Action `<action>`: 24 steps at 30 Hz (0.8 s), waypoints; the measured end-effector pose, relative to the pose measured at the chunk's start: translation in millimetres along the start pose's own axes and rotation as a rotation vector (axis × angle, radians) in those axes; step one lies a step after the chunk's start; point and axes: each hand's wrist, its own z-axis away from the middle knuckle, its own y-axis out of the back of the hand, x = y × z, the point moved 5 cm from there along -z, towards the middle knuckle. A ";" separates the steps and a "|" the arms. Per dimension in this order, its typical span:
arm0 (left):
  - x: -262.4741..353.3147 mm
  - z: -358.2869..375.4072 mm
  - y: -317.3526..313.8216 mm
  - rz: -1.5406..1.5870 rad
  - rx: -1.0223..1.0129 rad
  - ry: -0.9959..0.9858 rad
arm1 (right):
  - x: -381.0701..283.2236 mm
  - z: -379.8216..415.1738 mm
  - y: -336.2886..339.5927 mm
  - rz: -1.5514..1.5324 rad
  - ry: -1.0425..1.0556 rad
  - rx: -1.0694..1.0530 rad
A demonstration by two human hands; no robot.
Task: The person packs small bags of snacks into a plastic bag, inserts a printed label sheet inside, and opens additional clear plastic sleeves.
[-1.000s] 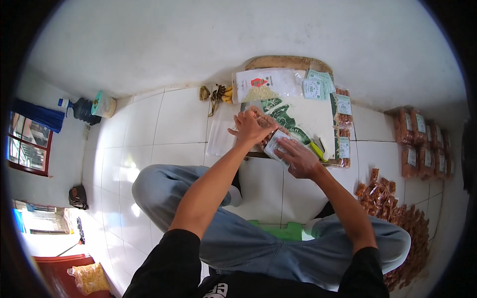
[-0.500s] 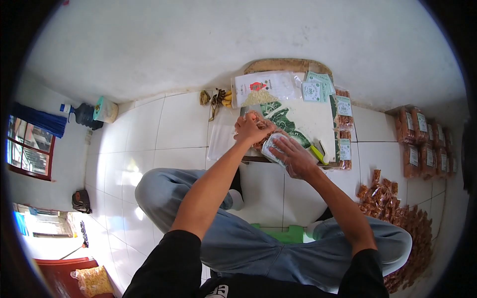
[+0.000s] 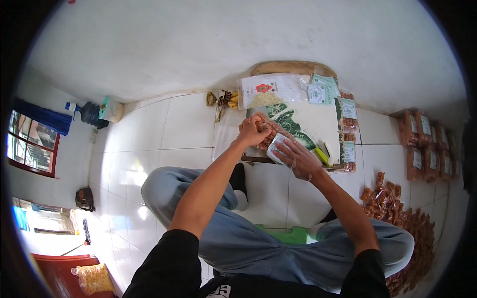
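A clear plastic packet of reddish-brown snack pieces (image 3: 263, 141) lies slantwise at the near edge of a low table (image 3: 323, 119). My left hand (image 3: 251, 132) is closed on the packet's far-left end, fingers bent around it. A pale printed label (image 3: 278, 147) covers part of its near-right side. Over that label my right hand (image 3: 301, 161) lies nearly flat with fingers stretched out, hiding part of it. Just right of this hand rests a yellow-green cutter-like tool (image 3: 323, 156). Loose printed labels (image 3: 318, 93) sit at the table's back right.
A printed plastic bag (image 3: 271, 89) lies at the table's back left, beside bananas (image 3: 231, 99). Labelled packets (image 3: 349, 111) line the table's right edge. Several filled packets (image 3: 422, 129) stand by the wall, with a heap of small packets (image 3: 382, 201) near my right knee.
My right hand's fingers have drawn closer together over the label. My left hand keeps its hold on the packet. The whole view has shifted slightly.
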 end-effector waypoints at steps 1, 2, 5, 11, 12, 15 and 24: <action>0.1 0.9 0.6 -0.046 0.066 -0.057 | -0.5 -0.7 -4.3 -0.002 0.004 0.001; 1.9 2.0 2.2 -0.093 0.133 -0.115 | 0.0 -2.4 -6.6 0.029 -0.023 -0.005; 0.2 3.3 1.2 -0.065 0.167 -0.131 | 2.5 -1.9 -5.4 0.052 -0.101 0.032; -0.5 5.8 1.4 0.032 0.000 -0.114 | 2.5 -4.2 -3.5 -0.030 -0.237 0.035; -0.8 5.3 1.4 0.033 0.003 -0.114 | 3.7 -4.6 -6.4 -0.026 -0.239 0.048; -5.0 1.5 -0.9 0.056 -0.002 -0.109 | 6.8 9.7 -5.5 -0.042 -0.070 0.036; -5.2 11.2 12.8 -0.051 -0.154 -0.235 | 1.8 12.1 -0.3 0.029 0.007 -0.048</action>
